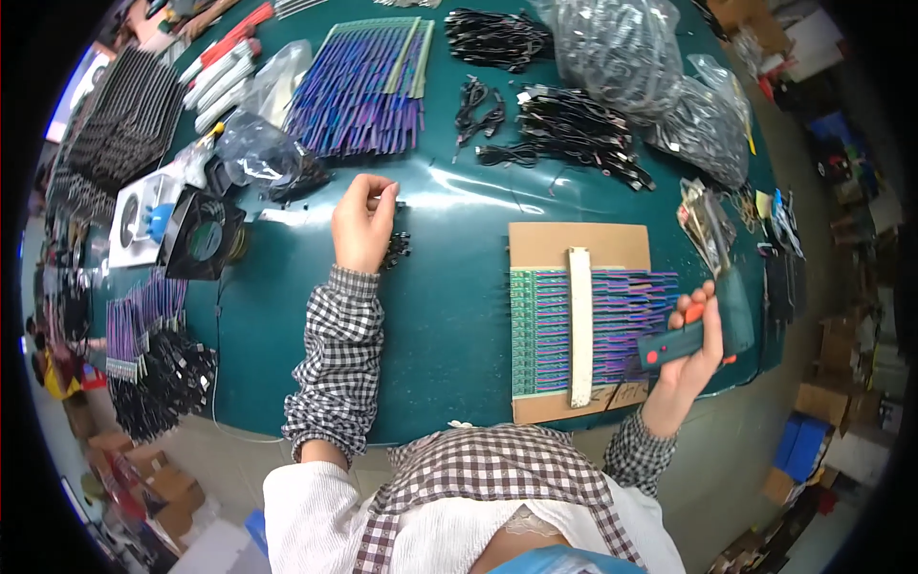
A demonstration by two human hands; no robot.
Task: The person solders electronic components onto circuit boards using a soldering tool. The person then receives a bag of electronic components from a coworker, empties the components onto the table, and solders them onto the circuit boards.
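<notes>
My right hand [693,349] is wrapped round a dark teal handheld tool [673,346] with orange-red parts; its exact kind is unclear. It hovers over the right side of a cardboard sheet [579,246]. On that sheet lies a row of small green circuit boards [523,330] with purple and blue wires [626,311], crossed by a pale flat bar [579,330]. Farther left, my left hand [365,225] is closed in a pinch; whatever its fingertips hold cannot be made out. Small black parts [397,249] lie beside its wrist.
Bundles of purple wires [359,91] and black cables [579,129] lie at the back of the green table [449,335]. Plastic bags [622,53] fill the back right. A black fan [201,234] stands left, near more wired cables [163,383].
</notes>
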